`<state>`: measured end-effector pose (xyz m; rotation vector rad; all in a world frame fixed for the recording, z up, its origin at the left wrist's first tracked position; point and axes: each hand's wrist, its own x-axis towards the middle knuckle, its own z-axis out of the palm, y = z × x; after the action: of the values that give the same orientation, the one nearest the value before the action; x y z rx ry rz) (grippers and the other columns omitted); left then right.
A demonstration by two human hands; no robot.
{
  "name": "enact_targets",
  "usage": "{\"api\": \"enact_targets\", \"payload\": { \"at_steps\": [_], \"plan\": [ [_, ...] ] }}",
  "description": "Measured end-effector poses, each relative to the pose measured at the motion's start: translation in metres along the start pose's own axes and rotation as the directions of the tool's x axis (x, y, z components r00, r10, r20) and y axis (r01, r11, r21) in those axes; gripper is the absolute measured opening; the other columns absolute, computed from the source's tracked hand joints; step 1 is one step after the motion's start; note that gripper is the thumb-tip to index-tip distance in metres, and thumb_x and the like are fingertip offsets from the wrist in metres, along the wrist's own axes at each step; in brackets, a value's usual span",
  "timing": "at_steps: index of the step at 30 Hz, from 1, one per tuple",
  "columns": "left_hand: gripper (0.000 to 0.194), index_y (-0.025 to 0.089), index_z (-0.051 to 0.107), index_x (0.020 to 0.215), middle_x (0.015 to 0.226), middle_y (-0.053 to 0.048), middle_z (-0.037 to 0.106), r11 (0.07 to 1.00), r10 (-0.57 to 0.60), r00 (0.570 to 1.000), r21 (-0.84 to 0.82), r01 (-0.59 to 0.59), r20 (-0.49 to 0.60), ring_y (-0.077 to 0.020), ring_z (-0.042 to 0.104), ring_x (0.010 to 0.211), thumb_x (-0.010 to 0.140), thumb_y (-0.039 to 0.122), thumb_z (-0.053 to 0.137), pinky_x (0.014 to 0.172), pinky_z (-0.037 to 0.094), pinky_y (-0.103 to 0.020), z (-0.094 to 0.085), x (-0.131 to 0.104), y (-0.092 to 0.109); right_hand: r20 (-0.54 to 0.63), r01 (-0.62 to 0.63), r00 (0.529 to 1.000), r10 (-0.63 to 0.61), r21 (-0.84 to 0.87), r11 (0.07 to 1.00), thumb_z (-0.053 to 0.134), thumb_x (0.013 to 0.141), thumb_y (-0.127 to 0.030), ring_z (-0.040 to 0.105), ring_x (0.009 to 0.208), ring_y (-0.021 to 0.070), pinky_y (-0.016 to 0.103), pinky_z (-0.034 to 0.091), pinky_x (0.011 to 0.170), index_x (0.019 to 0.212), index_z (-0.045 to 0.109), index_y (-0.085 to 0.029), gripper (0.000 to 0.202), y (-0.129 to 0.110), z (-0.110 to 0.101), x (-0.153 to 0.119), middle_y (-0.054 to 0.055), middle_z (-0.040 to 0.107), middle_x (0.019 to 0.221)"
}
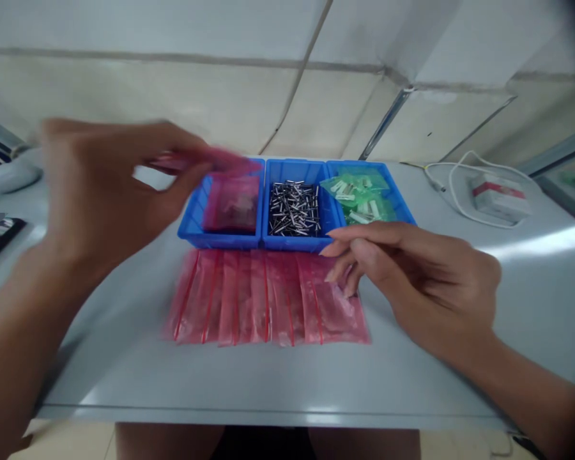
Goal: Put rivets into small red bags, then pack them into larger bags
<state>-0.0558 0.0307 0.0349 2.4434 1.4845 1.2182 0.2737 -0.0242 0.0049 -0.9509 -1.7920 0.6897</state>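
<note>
My left hand (119, 179) is closed on a pink zip bag (225, 161), raised over the left blue bin and blurred by motion. My right hand (421, 281) hovers by the right end of a row of pink zip bags (249, 300), its thumb laid against the curled fingers. Whether anything small sits inside that pinch is hidden. The bags overlap side by side, red seal lines running lengthwise. Behind them stand three joined blue bins: the left bin (220, 240) has more pink bags, the middle bin (297, 243) small metal pins, the right bin (402, 191) green bags with white pieces.
A white cable (453, 185) curls around a small white and red box (501, 197) at the right. A black object (2, 239) lies at the left edge. The table's front edge (287, 418) runs before my lap, and a panelled wall (172, 96) rises behind.
</note>
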Motion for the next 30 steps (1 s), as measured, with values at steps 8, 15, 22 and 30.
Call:
{"api": "enact_targets", "payload": {
  "at_steps": [8,15,22,30],
  "plan": [
    [0.037,0.046,0.087,0.121,0.12,0.007,0.087,0.959,0.216,0.899,0.09,-0.269,0.382,-0.0321,0.08,0.117,0.109,0.064,0.058,0.101,0.063,-0.055,-0.002,0.009,-0.002,0.085,0.161,0.985,-0.148,-0.173,0.972,0.069,0.107,-0.013,0.075,0.066,0.0113,0.028,0.067,0.066,0.122,0.083,-0.029,0.026,-0.005,-0.001,0.003,-0.003,0.083,0.088],
    [0.03,0.039,0.09,0.11,0.121,0.001,0.087,0.99,0.119,0.963,0.049,-0.134,0.24,-0.0295,0.079,0.107,0.102,0.063,0.073,0.096,0.06,-0.049,0.015,0.009,-0.012,0.167,0.319,0.945,-0.281,-0.278,0.906,0.069,0.106,-0.01,0.074,0.067,0.0104,0.025,0.066,0.064,0.12,0.079,-0.026,0.023,-0.005,0.003,0.002,0.001,0.087,0.101],
    [0.038,0.04,0.088,0.113,0.121,0.002,0.087,0.989,0.144,0.903,-0.02,-0.149,0.404,-0.0287,0.074,0.109,0.101,0.071,0.068,0.097,0.058,-0.048,0.005,0.018,-0.015,0.247,0.441,0.893,-0.377,-0.312,0.841,0.068,0.105,-0.007,0.08,0.08,0.0123,0.024,0.065,0.067,0.12,0.079,-0.022,0.023,-0.002,0.008,0.0,0.003,0.086,0.103],
    [0.018,0.042,0.087,0.114,0.117,0.005,0.087,0.981,0.191,0.928,-0.077,-0.175,0.321,-0.0266,0.077,0.113,0.098,0.049,0.082,0.103,0.06,-0.047,0.017,0.013,-0.019,0.303,0.481,0.873,-0.383,-0.399,0.781,0.067,0.107,-0.011,0.08,0.082,0.013,0.027,0.061,0.068,0.115,0.078,-0.021,0.017,0.002,0.005,0.0,0.002,0.086,0.101]
  ]
}}
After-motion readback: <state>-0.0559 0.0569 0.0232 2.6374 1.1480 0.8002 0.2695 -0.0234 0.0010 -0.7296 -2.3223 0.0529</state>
